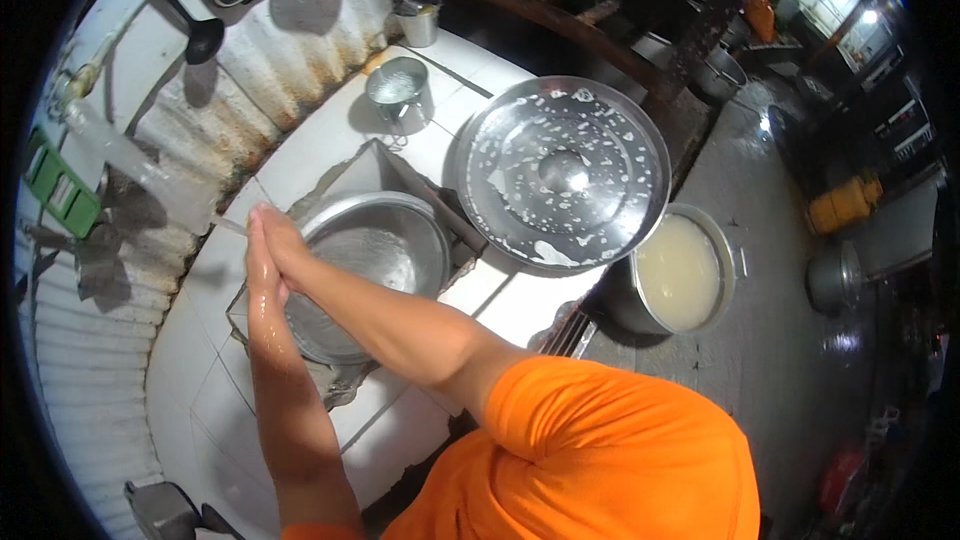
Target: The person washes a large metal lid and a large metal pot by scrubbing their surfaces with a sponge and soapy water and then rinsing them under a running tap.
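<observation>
My left hand point(262, 270) and my right hand point(280, 236) are pressed palm to palm, with no object visible between them. A thin stream of water point(231, 224) reaches the fingertips from a clear plastic sleeve point(161, 184) hanging from the tap point(75, 86) at the wall. Wet drops shine on the left wrist. Just right of and below the hands, a large metal basin point(375, 247) sits in a square opening in the white tiled counter point(217, 367). Some water glistens inside it, and my right forearm crosses over part of its rim.
A wide metal lid or tray point(510, 165), spotted with droplets, lies right of the basin. Beyond it stands a pot of cloudy liquid point(675, 274). A metal mug of water point(400, 86) is at the back. A black ladle point(199, 34) and green grater point(60, 184) hang on the wall.
</observation>
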Tool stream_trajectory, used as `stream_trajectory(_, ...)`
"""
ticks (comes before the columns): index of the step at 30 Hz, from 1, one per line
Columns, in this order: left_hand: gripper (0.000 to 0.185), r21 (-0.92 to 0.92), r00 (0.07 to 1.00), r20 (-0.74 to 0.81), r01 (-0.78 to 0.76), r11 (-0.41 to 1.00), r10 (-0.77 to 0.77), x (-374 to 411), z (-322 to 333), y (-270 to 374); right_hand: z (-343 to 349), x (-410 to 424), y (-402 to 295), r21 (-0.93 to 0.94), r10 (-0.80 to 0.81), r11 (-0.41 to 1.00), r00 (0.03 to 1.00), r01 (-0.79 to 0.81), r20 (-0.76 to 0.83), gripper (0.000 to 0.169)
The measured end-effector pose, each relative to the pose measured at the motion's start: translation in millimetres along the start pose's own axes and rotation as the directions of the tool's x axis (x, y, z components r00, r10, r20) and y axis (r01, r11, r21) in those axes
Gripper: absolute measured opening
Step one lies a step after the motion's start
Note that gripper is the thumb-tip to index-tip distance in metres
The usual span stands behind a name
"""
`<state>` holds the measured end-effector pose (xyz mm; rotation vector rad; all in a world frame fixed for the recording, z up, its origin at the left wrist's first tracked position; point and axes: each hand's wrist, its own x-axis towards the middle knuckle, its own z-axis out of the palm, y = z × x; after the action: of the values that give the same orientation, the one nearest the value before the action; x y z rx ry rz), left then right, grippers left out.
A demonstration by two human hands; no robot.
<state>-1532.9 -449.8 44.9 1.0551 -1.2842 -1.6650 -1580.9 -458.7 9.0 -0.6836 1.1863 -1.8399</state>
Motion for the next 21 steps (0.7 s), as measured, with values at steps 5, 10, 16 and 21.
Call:
stream_trajectory(5,0.06,-0.122,0.962,0.067,0.269,0.955,-0.263,0,-9,12,-14,-30,-26,-0.329,-0.091,0.943,0.992,0.056,-0.092,0.037)
stream_trajectory(10,0.054,-0.136,0.973,0.071,0.23,0.964,-0.222,9,3,-8,-43,-7,-11,-0.51,-0.039,0.858,0.998,0.064,0.059,0.033)
stream_trajectory(16,0.047,-0.339,0.982,0.051,0.189,0.922,-0.183,14,2,-17,-37,-21,-11,-0.51,-0.139,0.848,0.989,0.145,0.051,0.04)
stream_trajectory(21,0.041,-0.392,0.995,-0.012,0.089,0.916,-0.102,14,6,-18,-39,-4,-9,-0.608,-0.214,0.759,0.971,0.234,0.107,0.043)
